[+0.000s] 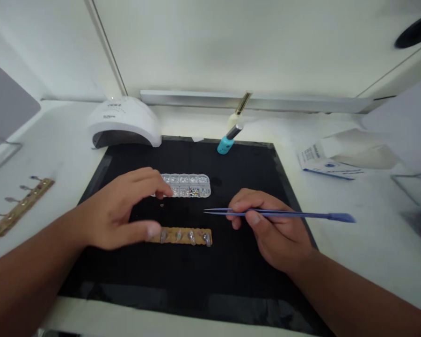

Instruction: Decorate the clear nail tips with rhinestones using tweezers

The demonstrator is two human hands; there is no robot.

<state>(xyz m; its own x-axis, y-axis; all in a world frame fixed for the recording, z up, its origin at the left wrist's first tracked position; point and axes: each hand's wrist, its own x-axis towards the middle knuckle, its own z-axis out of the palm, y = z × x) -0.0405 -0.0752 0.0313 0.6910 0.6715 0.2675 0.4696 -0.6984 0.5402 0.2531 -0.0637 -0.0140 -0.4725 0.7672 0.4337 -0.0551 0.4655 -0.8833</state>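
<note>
Midway between the left and right edges of the black mat (pixel 224 271), a clear case (pixel 191 184) holds tiny stones (pixel 194 192) in compartments. The left hand (pixel 121 210), grip spread wide, spans case and nail-tip strip (pixel 185 235); the right hand (pixel 279 234) pinches blue tweezers (pixel 301 214).

Nail workspace — curing lamp (pixel 126 118), polish (pixel 225 145); rhinestones (pixel 194 192)
</note>
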